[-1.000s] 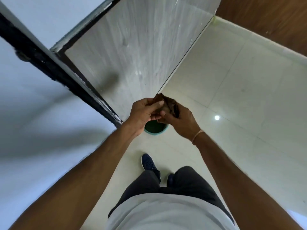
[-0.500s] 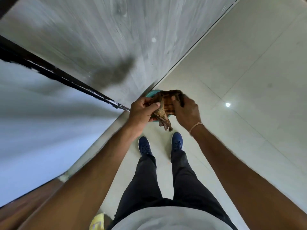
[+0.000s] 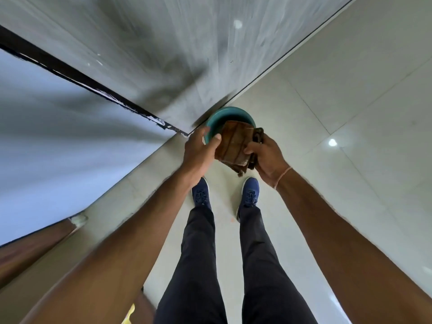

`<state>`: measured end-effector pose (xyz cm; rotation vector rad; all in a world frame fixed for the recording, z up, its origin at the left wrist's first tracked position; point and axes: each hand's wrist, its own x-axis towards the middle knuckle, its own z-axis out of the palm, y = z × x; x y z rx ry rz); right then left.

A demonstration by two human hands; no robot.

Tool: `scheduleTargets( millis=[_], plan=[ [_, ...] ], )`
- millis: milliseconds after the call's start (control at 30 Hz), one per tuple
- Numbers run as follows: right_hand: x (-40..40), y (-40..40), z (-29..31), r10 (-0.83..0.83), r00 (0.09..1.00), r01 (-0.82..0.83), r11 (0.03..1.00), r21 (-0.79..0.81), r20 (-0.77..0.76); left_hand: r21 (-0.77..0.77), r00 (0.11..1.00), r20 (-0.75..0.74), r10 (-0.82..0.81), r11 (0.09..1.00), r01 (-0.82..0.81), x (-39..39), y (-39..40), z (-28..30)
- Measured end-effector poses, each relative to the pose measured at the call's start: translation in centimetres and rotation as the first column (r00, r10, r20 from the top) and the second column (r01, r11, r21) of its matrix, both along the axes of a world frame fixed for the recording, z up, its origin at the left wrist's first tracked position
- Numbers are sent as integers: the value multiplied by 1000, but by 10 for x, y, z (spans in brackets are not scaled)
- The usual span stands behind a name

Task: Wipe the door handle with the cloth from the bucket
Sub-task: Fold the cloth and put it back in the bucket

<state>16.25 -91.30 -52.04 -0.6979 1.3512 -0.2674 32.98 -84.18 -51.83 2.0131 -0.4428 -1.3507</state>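
A folded brown cloth (image 3: 235, 146) is held up between both hands, above a teal bucket (image 3: 219, 116) that stands on the floor at the foot of the grey door (image 3: 163, 43). My left hand (image 3: 199, 150) pinches the cloth's left edge with the thumb on top. On the other side, my right hand (image 3: 265, 157) grips the bunched right side of the cloth. The cloth hides most of the bucket's inside. No door handle is in view.
A black door frame edge (image 3: 81, 78) runs diagonally between the grey door and a pale wall (image 3: 46, 136) on the left. Glossy white floor tiles (image 3: 350, 101) spread to the right. My legs and blue shoes (image 3: 250, 190) stand just behind the bucket.
The view has tilted further down and the bucket shows more. The cloth has gone from a crumpled bunch to a flatter folded pad between my hands.
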Motion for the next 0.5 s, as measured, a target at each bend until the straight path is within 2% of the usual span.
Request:
scheduleTargets(
  millis=[100,200,333,433,500],
  plan=[
    [2,-11,-37,-55,994,38,984,172,94,99,985,-168,29,995,-13,9,-1,-40],
    [10,-23,-82,61,996,-52,990,132,-67,75,980,-192,42,997,-28,12,-7,-83],
    [21,-39,-158,215,926,-214,976,37,-310,62,995,-90,45,997,-39,16,-14,-150],
    [31,-53,-202,274,843,-342,937,-67,-463,73,992,114,-47,997,39,22,-14,-195],
    [40,-63,-243,301,786,-415,904,-99,-540,83,957,254,-139,989,122,27,-15,-233]
  ],
)
